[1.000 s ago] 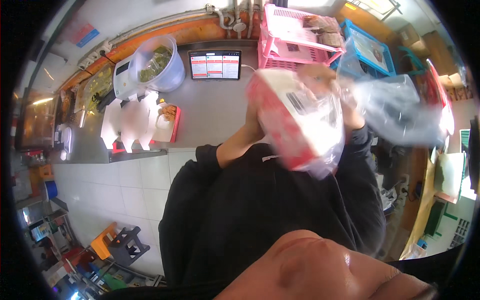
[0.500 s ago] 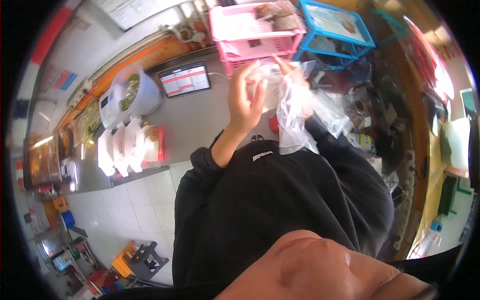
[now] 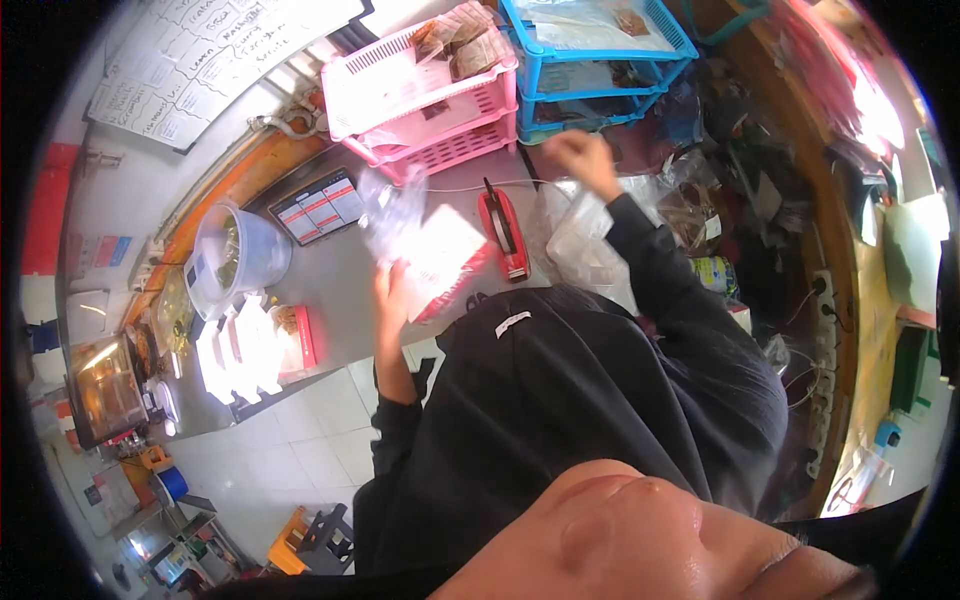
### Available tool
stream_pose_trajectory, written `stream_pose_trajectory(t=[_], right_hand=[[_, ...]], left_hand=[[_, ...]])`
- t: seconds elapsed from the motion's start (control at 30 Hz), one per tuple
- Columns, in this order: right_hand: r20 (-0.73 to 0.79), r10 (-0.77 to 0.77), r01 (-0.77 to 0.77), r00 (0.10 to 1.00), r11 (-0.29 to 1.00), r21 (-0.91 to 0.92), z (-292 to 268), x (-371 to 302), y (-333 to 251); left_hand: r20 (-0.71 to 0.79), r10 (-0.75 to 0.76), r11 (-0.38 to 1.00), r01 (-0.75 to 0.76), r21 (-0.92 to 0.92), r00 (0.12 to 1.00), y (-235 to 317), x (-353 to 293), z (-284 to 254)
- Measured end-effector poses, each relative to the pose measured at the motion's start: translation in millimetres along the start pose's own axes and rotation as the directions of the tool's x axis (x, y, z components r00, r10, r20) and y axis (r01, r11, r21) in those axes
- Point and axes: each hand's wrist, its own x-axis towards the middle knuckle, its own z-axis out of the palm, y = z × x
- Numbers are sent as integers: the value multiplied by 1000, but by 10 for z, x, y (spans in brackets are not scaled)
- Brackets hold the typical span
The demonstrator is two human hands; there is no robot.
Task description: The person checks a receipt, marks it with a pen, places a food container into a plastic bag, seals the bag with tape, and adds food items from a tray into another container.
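My left hand (image 3: 390, 290) grips the side of a white and red box (image 3: 440, 262) above the counter. A crumpled clear plastic bag (image 3: 388, 215) sticks up beyond that hand, against the box; whether the fingers hold it too is hidden. My right hand (image 3: 585, 162), smeared by motion, is raised in front of the blue rack, and no held thing shows in it. Below it lie several clear plastic bags (image 3: 590, 235) in a pile. Between the hands, a long red tool (image 3: 504, 235), like a tape dispenser or bag sealer, lies on the counter.
A pink tiered rack (image 3: 425, 110) and a blue tiered rack (image 3: 600, 90) stand at the back. Left of them are a tablet (image 3: 320, 205), a clear tub (image 3: 240, 250) and white cartons (image 3: 238, 350). A power strip (image 3: 822, 370) runs along the right edge.
Both hands were together at a clear bag; now they are apart. My left hand has moved left and now holds the box; my right hand shows farther up. The view has shifted, uncovering the red tool.
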Motion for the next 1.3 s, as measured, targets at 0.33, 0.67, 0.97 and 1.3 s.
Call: stream_pose_trajectory(t=[0.33, 0.67, 0.97, 1.3], right_hand=[[-307, 129, -308, 943, 686, -659, -483, 925, 1752], [-157, 266, -283, 951, 548, -787, -365, 1081, 2083], [424, 300, 259, 854, 462, -848, -477, 1200, 1485], [253, 71, 83, 965, 831, -550, -894, 1154, 1233]], left_hand=[[-406, -458, 880, 469, -80, 791, -1233, -654, 548], [-476, -247, 963, 267, -27, 844, -1160, -570, 662], [-490, -153, 892, 333, 304, 858, -1788, -672, 614], [-527, -84, 832, 350, 430, 846, -1876, -638, 744]])
